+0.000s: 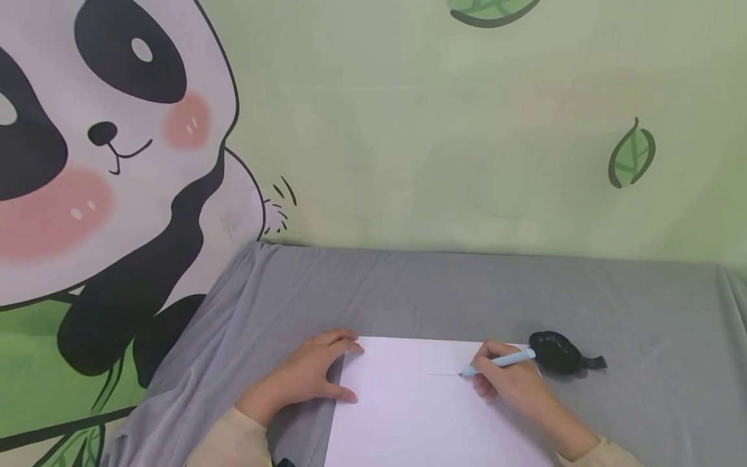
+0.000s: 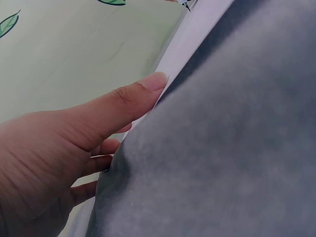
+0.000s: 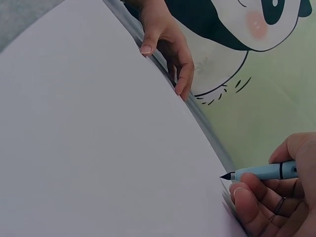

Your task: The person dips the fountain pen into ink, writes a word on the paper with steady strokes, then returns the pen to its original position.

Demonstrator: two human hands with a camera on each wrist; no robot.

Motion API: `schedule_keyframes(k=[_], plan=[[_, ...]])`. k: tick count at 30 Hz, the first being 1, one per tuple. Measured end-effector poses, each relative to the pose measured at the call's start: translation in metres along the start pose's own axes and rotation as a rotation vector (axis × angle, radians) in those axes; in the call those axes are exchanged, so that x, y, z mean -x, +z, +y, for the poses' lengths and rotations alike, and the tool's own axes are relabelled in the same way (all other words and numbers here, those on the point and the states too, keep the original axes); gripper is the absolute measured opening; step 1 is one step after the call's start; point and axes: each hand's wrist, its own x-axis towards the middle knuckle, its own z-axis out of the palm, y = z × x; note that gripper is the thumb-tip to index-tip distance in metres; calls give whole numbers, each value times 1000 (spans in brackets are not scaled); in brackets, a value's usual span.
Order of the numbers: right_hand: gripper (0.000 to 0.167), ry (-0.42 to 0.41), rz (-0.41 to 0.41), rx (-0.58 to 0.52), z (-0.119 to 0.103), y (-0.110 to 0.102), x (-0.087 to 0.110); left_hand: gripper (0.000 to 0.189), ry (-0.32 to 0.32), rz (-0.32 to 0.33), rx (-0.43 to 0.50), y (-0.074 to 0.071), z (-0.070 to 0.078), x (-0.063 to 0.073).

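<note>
A white sheet of paper (image 1: 403, 415) lies on the grey cloth, with a thin, short, nearly level line (image 1: 443, 374) near its upper middle. My right hand (image 1: 508, 383) pinches a light blue pencil (image 1: 504, 360) with a dark pointed tip, which meets the paper at the line's right end. In the right wrist view, the pencil (image 3: 264, 172) shows a black band round its barrel. Spread at the paper's left edge, my left hand (image 1: 309, 373) rests its thumb and fingertips on it. From the left wrist, that thumb (image 2: 131, 98) touches the sheet's edge.
A glossy black rounded object (image 1: 554, 353) with a short strap-like end lies by the paper's upper right corner; its kind is unclear. Grey cloth (image 1: 467, 285) covers the table up to a green wall (image 1: 408, 162) painted with a panda (image 1: 192, 58) and leaves.
</note>
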Motion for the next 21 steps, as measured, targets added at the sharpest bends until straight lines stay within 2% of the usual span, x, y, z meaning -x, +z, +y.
schedule_keyframes(k=[21], plan=[[17,-5,-11,23,1,-5,-2,66,-27,-11,8,1,0,0]])
